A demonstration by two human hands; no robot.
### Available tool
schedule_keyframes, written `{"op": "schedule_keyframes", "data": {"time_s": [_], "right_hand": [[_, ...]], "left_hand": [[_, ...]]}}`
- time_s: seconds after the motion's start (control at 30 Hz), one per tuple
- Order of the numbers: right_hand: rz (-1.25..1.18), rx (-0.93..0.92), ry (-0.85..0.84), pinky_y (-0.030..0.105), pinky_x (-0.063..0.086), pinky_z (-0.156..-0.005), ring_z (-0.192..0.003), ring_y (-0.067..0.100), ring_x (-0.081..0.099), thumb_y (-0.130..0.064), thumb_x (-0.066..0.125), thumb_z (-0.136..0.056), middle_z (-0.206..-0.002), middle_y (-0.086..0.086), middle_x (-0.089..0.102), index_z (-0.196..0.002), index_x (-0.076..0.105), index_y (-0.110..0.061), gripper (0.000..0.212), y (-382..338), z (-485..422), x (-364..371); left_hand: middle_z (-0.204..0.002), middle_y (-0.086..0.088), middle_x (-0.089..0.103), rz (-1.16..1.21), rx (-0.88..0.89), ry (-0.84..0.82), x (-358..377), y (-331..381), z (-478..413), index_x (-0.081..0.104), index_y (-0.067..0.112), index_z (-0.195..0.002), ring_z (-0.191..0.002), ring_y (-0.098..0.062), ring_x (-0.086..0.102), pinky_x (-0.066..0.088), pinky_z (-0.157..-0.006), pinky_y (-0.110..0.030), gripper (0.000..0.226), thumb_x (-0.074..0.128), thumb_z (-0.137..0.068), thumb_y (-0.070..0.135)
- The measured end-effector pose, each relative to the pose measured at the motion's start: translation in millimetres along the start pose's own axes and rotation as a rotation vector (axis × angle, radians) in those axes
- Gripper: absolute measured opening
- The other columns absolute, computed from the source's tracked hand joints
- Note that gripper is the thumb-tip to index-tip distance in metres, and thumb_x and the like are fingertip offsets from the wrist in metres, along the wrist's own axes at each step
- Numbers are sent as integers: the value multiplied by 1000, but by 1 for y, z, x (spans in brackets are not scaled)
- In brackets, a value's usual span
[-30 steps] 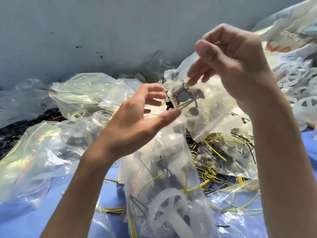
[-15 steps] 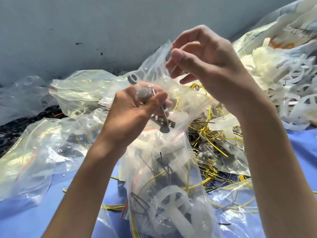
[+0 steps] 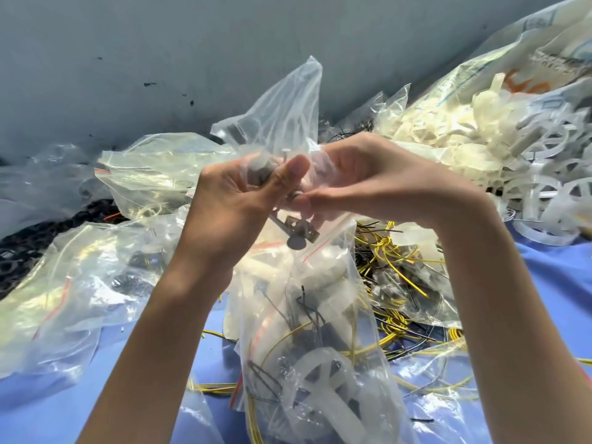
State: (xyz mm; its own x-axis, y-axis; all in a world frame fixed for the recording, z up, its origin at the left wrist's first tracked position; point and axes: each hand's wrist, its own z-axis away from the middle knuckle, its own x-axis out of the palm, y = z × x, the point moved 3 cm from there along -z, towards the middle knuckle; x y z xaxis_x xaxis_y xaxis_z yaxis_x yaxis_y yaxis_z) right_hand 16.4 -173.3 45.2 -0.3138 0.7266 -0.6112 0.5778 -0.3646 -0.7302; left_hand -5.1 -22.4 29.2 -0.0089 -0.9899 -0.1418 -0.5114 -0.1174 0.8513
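Holding a bag (image 3: 288, 104) up over the middle of the desk (image 3: 560, 283), both hands are working close together. The left hand (image 3: 234, 200) is curling its fingers round the bag, and its thumb is pressing down on the plastic. The right hand (image 3: 378, 184) is sitting just beside it, with its thumb and a finger pinching the bag right under that thumb. Grey metal bits (image 3: 296, 232) are hanging inside the bag, just below the hands, near its red zip line. The top of the bag is sticking up in front of the wall (image 3: 160, 59). A big bag (image 3: 368, 315) with a white wheel (image 3: 323, 379) inside is lying under the hands and reaching to the near edge. Yellow wires (image 3: 384, 248) are lying just right of it. White parts (image 3: 480, 133) are piling up at the far right corner. More bags (image 3: 80, 267) are lying along the left edge.
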Motion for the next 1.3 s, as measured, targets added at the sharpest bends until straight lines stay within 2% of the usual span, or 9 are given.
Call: {"op": "schedule_keyframes", "data": {"time_s": [0.13, 0.37, 0.47, 0.6, 0.77, 0.93, 1.13, 1.23, 1.3], "right_hand": [[-31, -3, 90, 52, 57, -73, -71, 18, 72, -20, 71, -81, -67, 5, 64, -79, 55, 8, 32, 2, 0, -2], [-21, 3, 37, 57, 52, -79, -93, 34, 67, -39, 74, -70, -104, 20, 66, -109, 56, 0, 57, -2, -5, 8], [-40, -22, 39, 50, 55, -78, -90, 33, 68, -24, 71, -78, -98, 17, 70, -106, 63, -2, 36, -4, -8, 14], [-105, -63, 123, 32, 57, -57, -65, 21, 72, -10, 62, -85, -74, 9, 72, -90, 61, 5, 16, -3, -7, 11], [-120, -36, 337, 43, 60, -65, -67, 24, 72, 0, 57, -88, -78, 7, 71, -84, 59, -16, 16, 8, -10, -6], [-55, 28, 436, 52, 55, -79, -86, 33, 68, -5, 60, -88, -94, 17, 69, -100, 60, 0, 12, 15, -10, -11], [-97, 42, 417, 45, 60, -70, -71, 20, 70, -5, 72, -81, -87, 19, 72, -96, 71, 0, 16, 11, -11, -5], [-12, 42, 439, 42, 57, -63, -61, 16, 67, -11, 76, -79, -73, 14, 70, -80, 70, -4, 10, 11, -11, -6], [-30, 55, 434, 40, 57, -63, -65, 20, 70, -13, 74, -81, -77, 11, 72, -88, 71, -4, 12, 11, -12, -6]], "left_hand": [[-65, -13, 53, -116, 38, 7, -7, -3, -2, 64, -6, -74, -63, -14, 43, 30, -57, -27, 57, 66, -74, 51], [-64, 10, 66, 17, 128, -5, 0, 5, 2, 69, 17, -70, -62, -5, 59, 47, -62, -17, 11, 72, -74, 26], [-73, 6, 72, 87, 117, -14, 1, 7, 2, 74, 21, -76, -69, -10, 66, 52, -65, -22, 7, 77, -71, 23], [-87, 9, 71, -54, 100, -40, -17, 6, -3, 65, 25, -96, -87, -9, 66, 51, -76, -24, 35, 79, -66, 35], [-96, 16, 69, -513, -112, -234, -41, -14, -8, 65, 36, -94, -94, 4, 62, 47, -85, -22, 19, 62, -78, 46], [-93, 7, 72, -652, -224, -560, -43, -23, 1, 74, 26, -84, -97, -8, 64, 47, -96, -33, 38, 50, -75, 54], [-84, 5, 72, -466, -124, -570, -29, -18, 4, 71, 17, -83, -86, -9, 66, 47, -78, -12, 24, 58, -87, 37], [-80, 6, 69, -456, -98, -643, -21, -15, 8, 63, 13, -86, -76, -11, 65, 46, -72, -14, 13, 55, -95, 20], [-79, 1, 69, -420, -103, -673, -19, -12, 9, 59, 10, -88, -69, -13, 66, 47, -68, -15, 9, 53, -95, 13]]}}
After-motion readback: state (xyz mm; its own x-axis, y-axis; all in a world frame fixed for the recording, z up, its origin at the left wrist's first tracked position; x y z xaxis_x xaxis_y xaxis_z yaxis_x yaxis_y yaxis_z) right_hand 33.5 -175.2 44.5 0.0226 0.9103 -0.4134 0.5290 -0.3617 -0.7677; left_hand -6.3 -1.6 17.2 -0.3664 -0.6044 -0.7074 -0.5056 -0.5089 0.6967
